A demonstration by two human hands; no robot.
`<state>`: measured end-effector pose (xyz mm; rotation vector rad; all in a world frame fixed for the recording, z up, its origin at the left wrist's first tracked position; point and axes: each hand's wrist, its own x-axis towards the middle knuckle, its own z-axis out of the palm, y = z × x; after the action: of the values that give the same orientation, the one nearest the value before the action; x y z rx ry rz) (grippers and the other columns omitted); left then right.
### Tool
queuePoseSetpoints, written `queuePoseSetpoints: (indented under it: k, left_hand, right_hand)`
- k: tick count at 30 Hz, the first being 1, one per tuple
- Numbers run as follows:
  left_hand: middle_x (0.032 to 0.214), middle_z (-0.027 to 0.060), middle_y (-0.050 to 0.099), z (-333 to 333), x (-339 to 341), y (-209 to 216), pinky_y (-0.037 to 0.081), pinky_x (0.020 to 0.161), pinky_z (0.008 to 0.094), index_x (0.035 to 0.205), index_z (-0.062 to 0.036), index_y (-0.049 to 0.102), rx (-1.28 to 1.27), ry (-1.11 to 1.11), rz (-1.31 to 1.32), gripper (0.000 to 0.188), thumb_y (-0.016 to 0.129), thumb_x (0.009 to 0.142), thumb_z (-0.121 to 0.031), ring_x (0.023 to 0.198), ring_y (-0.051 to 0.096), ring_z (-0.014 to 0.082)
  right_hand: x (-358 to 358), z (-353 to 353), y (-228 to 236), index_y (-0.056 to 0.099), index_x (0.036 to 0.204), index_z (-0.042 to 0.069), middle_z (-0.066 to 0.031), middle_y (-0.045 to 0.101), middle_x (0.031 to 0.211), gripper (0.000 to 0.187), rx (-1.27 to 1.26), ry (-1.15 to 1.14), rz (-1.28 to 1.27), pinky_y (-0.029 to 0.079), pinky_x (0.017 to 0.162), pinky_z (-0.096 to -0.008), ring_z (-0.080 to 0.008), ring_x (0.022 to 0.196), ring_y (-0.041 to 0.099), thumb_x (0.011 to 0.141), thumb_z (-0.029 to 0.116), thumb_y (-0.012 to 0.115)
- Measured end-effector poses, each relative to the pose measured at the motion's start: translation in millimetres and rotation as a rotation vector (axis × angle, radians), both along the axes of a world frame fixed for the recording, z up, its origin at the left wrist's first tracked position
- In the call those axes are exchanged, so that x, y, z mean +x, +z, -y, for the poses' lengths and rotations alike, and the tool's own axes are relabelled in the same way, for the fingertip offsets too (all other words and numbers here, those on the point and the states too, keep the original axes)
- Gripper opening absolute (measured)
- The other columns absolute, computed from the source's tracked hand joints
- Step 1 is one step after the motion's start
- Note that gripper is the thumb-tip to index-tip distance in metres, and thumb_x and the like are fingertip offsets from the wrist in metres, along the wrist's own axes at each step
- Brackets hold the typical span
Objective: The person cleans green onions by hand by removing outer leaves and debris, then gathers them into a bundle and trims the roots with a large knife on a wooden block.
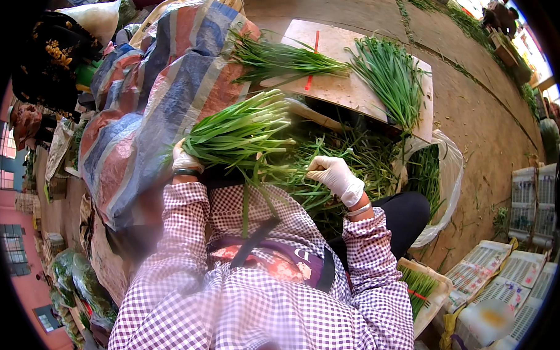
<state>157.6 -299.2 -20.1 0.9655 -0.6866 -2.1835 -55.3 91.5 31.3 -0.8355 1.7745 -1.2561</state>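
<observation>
My left hand (187, 159), in a white glove, is closed around the leafy part of a thick bunch of garlic chives (241, 130). The pale cut ends fan out toward the upper right, and some loose leaves hang down over my lap. My right hand (338, 179), also gloved, is held to the right of the bunch, apart from it, with thumb and fingers pinched together. Whatever is between those fingertips is too small to make out. Below and behind the right hand lies a heap of loose green leaves (361, 154).
A pale board (334, 41) ahead bears two chive bundles (290, 59) (391, 77) beside red strips. Striped plastic sheeting (172, 78) covers a pile at my left. A clear plastic bag (449, 181) with greens stands at right, near a foam box (435, 297) and plastic crates (498, 275).
</observation>
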Motion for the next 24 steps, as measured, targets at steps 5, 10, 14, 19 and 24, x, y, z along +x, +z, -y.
queuePoseSetpoints:
  k: [5,10,14,19,24]
  left_hand:
    - [0.095,0.0199,0.069,15,9,-16,0.054,0.083,0.0451,0.094,0.0028,0.065,-0.014,-0.005,-0.021,0.034,0.039,0.092,-0.019,0.085,0.066,0.0348]
    - [0.095,0.0191,0.069,17,9,-20,0.053,0.083,0.0454,0.094,0.0027,0.065,-0.002,-0.010,-0.007,0.035,0.039,0.093,-0.021,0.084,0.066,0.0347]
    - [0.097,0.0198,0.069,9,0,-7,0.052,0.086,0.0467,0.097,0.0028,0.065,0.029,-0.021,-0.022,0.038,0.038,0.093,-0.023,0.087,0.065,0.0353]
    - [0.104,0.0213,0.068,6,6,-3,0.050,0.092,0.0483,0.103,0.0031,0.064,0.089,-0.008,-0.021,0.041,0.036,0.093,-0.025,0.095,0.064,0.0371]
    - [0.111,0.0232,0.066,-1,-6,5,0.048,0.096,0.0507,0.110,0.0048,0.063,0.130,-0.084,-0.056,0.045,0.035,0.094,-0.026,0.100,0.063,0.0396]
  right_hand:
    - [-13,-11,-7,0.067,0.088,0.008,-0.0090,0.068,0.077,0.010,0.148,-0.126,-0.293,0.050,0.064,-0.0326,-0.0211,0.068,0.065,0.081,0.014,0.070]
    - [-36,-34,-31,0.068,0.086,0.012,-0.0103,0.069,0.081,0.011,0.479,-0.171,-0.505,0.050,0.068,-0.0358,-0.0286,0.076,0.066,0.081,0.022,0.070]
    - [-63,-55,-86,0.072,0.089,0.012,-0.0098,0.070,0.092,0.015,1.060,-0.189,-0.667,0.052,0.078,-0.0397,-0.0299,0.089,0.067,0.084,0.023,0.065]
    - [-28,-32,-28,0.073,0.086,0.011,-0.0095,0.065,0.095,0.019,0.637,-0.181,-0.992,0.049,0.080,-0.0407,-0.0277,0.093,0.059,0.078,0.027,0.067]
    - [4,30,-35,0.070,0.107,0.010,-0.0120,0.067,0.111,0.026,-0.240,-0.104,-0.590,0.044,0.096,-0.0373,-0.0281,0.106,0.060,0.083,0.019,0.072]
